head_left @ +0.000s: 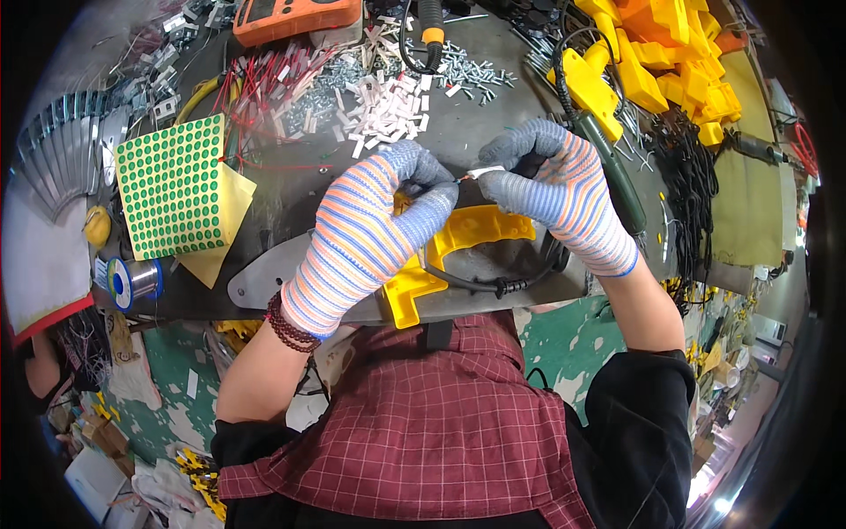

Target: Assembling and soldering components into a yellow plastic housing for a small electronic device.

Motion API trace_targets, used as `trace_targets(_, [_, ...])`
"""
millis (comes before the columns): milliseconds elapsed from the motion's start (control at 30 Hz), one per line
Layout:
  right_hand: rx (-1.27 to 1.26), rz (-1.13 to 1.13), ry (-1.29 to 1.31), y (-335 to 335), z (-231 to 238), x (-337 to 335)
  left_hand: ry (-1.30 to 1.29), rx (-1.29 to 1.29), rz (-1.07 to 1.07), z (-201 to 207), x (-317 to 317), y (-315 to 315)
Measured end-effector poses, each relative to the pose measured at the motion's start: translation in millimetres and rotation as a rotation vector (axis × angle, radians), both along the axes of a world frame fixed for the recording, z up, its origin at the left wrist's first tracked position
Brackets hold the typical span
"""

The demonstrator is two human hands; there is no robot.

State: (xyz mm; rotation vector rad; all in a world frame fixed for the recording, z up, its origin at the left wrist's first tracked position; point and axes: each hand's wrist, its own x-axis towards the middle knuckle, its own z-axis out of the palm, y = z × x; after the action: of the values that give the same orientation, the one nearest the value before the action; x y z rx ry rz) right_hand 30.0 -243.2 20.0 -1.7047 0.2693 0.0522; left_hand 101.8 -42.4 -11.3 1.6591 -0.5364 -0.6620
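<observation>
My gloved left hand (361, 229) and right hand (568, 198) meet fingertip to fingertip above the table. The left thumb and fingers pinch a thin wire (463, 179) with a reddish end. Between the right thumb and fingers is a small white sleeve-like piece (486, 169), right against the wire's end. Most of the wire is hidden by the gloves. Below my hands lies a yellow plastic tool housing (480, 227), with another yellow part (410, 286) nearer me. A black power cord (502, 285) with a ribbed guard curves beside them.
White pieces (388, 106) and screws (471, 70) lie in heaps beyond my hands. At left are a sheet of green round stickers (172, 185) and a solder spool (137, 280). To the right stand a dark green tool (610, 172), yellow housings (656, 53) and black cords (692, 185).
</observation>
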Motion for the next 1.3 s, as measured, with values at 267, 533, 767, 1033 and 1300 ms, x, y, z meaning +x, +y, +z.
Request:
trace_targets(267, [-0.181, 0.207, 0.024, -3, 7, 10, -0.064, -0.027, 0.02, -4, 1, -1])
trace_targets(533, [-0.182, 0.518, 0.08, -2, 9, 24, -0.138, 0.036, -0.041, -10, 7, 7])
trace_targets(767, [-0.099, 0.282, -0.034, -3, 3, 4, 0.147, 0.032, -0.069, 4, 9, 5])
trace_targets(1033, [-0.552, 0.355, -0.333, 0, 6, 1, -0.081, 0.115, -0.182, 14, 9, 6])
trace_targets(1300, [-0.464, -0.101, -0.222, 0, -3, -28, 0.073, 0.014, -0.129, 1, 5, 11])
